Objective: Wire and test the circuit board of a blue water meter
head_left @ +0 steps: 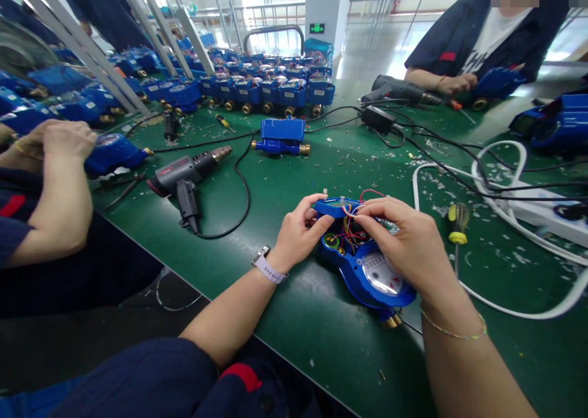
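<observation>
A blue water meter [351, 274] lies on the green bench in front of me, its wiring compartment uncovered and its round dial [381, 272] facing up. My left hand [296, 237] grips a small blue cover [331, 208] at the compartment's far end, thumb on the near edge. Thin coloured wires [350, 228] run between the cover and the compartment. With thumb and forefinger, my right hand [407, 237] pinches wires beside the cover. That hand hides part of the dial and compartment. A brass pipe end [392, 320] sticks out at the near side.
A heat gun [186, 182] with its cord lies left, a screwdriver [457, 225] right. Another meter [281, 137] stands ahead, with rows of meters [271, 90] behind. White cable [500, 237] loops around a power strip [551, 219]. Co-workers' hands [68, 139] hold meters at left and right.
</observation>
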Available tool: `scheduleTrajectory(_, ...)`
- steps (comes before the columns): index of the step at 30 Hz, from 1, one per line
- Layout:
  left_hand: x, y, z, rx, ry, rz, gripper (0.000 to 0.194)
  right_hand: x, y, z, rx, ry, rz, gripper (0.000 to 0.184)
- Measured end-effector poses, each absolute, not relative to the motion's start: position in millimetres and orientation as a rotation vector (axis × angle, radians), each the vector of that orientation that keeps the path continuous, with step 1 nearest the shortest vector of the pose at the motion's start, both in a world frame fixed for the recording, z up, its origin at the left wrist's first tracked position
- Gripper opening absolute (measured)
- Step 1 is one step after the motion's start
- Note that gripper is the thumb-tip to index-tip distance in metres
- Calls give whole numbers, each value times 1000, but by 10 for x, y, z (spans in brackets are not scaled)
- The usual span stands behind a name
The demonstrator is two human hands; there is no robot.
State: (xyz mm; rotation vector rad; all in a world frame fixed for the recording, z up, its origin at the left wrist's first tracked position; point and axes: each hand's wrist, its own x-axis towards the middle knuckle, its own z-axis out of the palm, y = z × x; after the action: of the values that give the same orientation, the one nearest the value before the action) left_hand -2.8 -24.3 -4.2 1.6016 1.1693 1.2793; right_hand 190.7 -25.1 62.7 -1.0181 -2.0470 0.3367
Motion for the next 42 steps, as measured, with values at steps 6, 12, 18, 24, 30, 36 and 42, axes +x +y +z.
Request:
scheduleTrajectory(6, -35, -243, -42, 1633, 1195, 1291, 53, 1926, -233, 617, -1025, -2030, 392, 9)
scheduleTrajectory(12, -19, -247, -26, 1682, 1176, 1332, 52, 1982, -250, 652, -999, -2115, 420, 10)
scheduleTrajectory(18, -3, -245, -19, 1691, 1034, 1335, 53, 2049, -330, 716, -1021, -2232, 353, 10)
scheduleTrajectory(24, -7, -267, 16, 1618, 984, 1326, 70, 1962, -419, 777, -1040, -2279, 192, 9)
scheduleTrajectory(30, 21, -302, 2, 1515, 957, 1338, 62, 1944, -477, 806, -1040, -2343, 42, 12)
scheduleTrajectory(36, 45, -315, -19, 1485, 891, 1398, 64, 1983, -467, 790, -1045, -2364, -53, 20)
scheduleTrajectory(42, 60, -320, -23, 1476, 848, 1414, 66, 1968, -453, 821, -1003, -2370, -44, 10)
